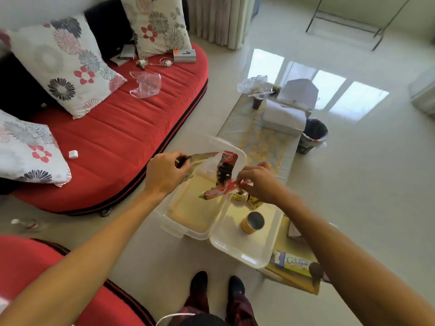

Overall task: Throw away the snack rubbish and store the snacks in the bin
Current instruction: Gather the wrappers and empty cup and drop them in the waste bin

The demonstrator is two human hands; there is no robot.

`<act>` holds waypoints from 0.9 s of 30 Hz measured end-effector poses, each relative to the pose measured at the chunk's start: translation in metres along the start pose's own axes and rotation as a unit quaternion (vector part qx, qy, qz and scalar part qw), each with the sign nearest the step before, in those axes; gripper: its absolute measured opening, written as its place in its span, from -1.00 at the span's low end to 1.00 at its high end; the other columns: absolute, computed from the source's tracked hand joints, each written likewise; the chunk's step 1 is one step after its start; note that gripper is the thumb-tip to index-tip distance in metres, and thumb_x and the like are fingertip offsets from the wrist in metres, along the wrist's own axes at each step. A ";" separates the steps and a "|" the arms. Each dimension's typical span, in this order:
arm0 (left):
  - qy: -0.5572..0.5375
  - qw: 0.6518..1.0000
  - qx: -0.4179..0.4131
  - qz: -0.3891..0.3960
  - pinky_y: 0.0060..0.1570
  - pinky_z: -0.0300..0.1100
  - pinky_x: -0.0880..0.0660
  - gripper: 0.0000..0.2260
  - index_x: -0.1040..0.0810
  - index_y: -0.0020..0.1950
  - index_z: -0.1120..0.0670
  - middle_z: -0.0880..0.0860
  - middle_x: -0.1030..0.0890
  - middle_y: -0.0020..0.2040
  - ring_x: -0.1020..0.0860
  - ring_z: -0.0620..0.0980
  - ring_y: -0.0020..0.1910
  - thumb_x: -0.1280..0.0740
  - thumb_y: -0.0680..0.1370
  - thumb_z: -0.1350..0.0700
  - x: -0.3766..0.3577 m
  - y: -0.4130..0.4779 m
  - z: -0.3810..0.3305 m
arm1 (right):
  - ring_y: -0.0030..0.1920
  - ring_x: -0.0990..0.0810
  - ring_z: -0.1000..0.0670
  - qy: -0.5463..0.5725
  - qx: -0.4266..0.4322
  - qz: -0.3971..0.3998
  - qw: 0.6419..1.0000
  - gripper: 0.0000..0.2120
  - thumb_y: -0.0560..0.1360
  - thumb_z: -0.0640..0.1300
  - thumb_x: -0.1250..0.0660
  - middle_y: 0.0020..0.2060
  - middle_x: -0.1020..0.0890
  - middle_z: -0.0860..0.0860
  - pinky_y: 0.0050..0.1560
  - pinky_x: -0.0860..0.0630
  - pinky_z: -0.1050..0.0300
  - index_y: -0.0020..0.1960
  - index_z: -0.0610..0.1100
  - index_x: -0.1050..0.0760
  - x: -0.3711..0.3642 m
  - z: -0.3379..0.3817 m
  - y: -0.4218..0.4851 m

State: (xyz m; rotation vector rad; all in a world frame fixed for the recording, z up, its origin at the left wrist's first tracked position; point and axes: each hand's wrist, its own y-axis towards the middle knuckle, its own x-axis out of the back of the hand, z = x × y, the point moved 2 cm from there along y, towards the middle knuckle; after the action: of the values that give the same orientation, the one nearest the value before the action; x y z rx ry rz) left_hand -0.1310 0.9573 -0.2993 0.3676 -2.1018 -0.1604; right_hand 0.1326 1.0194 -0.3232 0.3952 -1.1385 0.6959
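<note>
Wrapper (219, 164): torn snack packet, held above the clear bin (188, 215), which sits on the low surface (256, 137).
Left hand (164, 172): grip closed on the wrapper's left end.
Right hand (256, 182): fingers pinched on red-and-green wrappers (217, 191).
Handling: looks light, soft, crinkly; best pinched at an edge.
Long axis: roughly left to right between the hands, torn flap hanging down.
Waste basket (314, 135): on the floor beside the surface's far end.
</note>
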 end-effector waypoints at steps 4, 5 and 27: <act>-0.042 0.997 -0.071 -0.008 -0.25 -0.09 -0.60 -0.90 -0.70 -0.03 0.05 -0.03 -0.72 -0.16 -0.65 -0.06 -0.27 -0.43 0.51 0.07 0.010 0.017 -0.073 | -0.11 -0.63 0.05 0.037 -0.059 -0.060 0.996 -0.91 0.48 -0.17 -0.40 -0.17 -0.68 0.10 0.14 -0.44 -0.03 -0.05 -0.03 -0.64 0.060 -0.014 -0.056; -0.053 0.995 -0.082 -0.008 -0.23 -0.09 -0.61 -0.89 -0.70 -0.02 0.05 -0.03 -0.72 -0.15 -0.65 -0.06 -0.27 -0.43 0.51 0.06 0.009 0.020 -0.091 | -0.13 -0.63 0.06 0.048 -0.068 -0.074 0.994 -0.91 0.48 -0.16 -0.41 -0.15 -0.70 0.07 0.08 -0.51 0.01 -0.03 -0.05 -0.65 0.075 -0.018 -0.072; -0.177 0.959 -0.217 0.031 -0.06 -0.18 -0.55 -0.78 -0.70 0.06 0.17 0.10 -0.72 -0.07 -0.62 -0.05 -0.23 -0.48 0.51 0.06 -0.181 -0.055 -0.587 | -0.13 -0.62 0.03 0.050 -0.307 -0.359 0.880 -0.83 0.50 -0.08 -0.45 -0.03 -0.69 -0.03 -0.11 -0.56 0.28 0.05 -0.13 -0.61 0.281 -0.266 -0.503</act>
State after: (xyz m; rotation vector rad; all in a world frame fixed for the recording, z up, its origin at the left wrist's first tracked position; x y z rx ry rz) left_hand 0.4663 0.9819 -0.1490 0.0053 -2.3451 -0.6812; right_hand 0.7279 0.9017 -0.1375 0.2016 -0.9536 -0.3046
